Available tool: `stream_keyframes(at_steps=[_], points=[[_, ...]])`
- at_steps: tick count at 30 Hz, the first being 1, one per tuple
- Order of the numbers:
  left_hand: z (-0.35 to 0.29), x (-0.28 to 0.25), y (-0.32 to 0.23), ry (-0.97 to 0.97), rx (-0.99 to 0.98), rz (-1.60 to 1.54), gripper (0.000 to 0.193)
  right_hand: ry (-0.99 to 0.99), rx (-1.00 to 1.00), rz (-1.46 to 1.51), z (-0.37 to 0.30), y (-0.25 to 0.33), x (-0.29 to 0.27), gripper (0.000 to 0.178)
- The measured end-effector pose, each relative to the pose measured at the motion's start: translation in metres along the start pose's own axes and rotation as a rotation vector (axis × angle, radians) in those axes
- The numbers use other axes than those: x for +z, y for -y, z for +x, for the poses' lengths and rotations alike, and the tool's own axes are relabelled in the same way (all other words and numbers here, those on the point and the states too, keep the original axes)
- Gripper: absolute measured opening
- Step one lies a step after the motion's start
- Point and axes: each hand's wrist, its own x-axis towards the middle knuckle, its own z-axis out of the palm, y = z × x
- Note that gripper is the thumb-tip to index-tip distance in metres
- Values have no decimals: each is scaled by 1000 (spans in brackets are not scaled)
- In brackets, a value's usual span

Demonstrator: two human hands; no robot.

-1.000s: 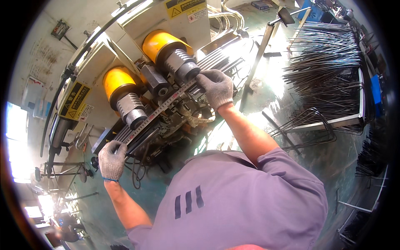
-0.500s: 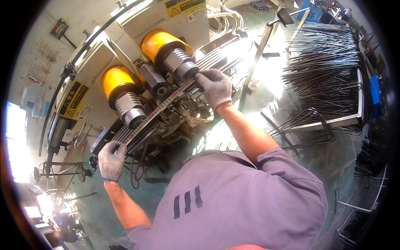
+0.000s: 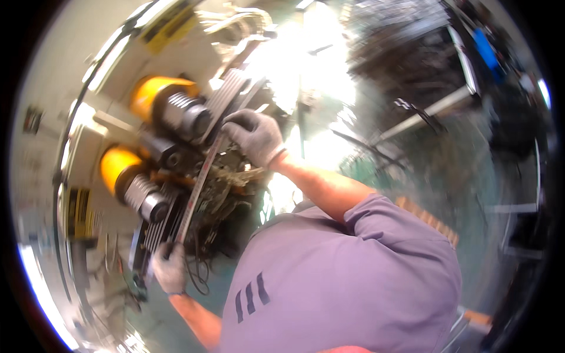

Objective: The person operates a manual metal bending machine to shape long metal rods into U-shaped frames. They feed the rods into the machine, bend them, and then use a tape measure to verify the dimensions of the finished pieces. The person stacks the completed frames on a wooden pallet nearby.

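A measuring tape (image 3: 200,179) with printed marks is stretched along the front of a machine. My left hand (image 3: 169,269), in a grey knitted glove, is closed on its near end. The gloved right hand (image 3: 257,136) pinches the far end, beside the upper spindle (image 3: 187,116). Just left of the tape is the lower spindle (image 3: 146,200), ribbed grey metal like the upper one. Each spindle comes out of a yellow cover, the upper cover (image 3: 154,94) and the lower cover (image 3: 118,167). Motion blur hides the tape's marks and the fingertips.
Behind the spindles stands the pale machine body (image 3: 112,138). Dark machine parts and cables (image 3: 203,276) lie below the tape. At the upper right, a metal-framed rack (image 3: 438,109) holds a blurred pile of thin dark rods (image 3: 400,53). A wooden pallet-like thing (image 3: 428,219) shows behind my right shoulder.
The head view has turned, so the machine sits farther left and the tape runs more steeply. Both hands still hold the tape along the machine front.
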Motion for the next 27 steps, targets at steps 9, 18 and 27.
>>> stream_keyframes(at_steps=[9, 18, 27], points=[[-31, 171, -16, 710, 10, -144, 25, -628, 465, -214, -155, -95, -230, 40], [-22, 225, -90, 631, 28, -1, 22, -1092, 405, 314, -153, -183, -476, 46], [-94, 380, -251, 839, -25, -102, 20, -1242, 479, 763, -33, -265, -694, 85]])
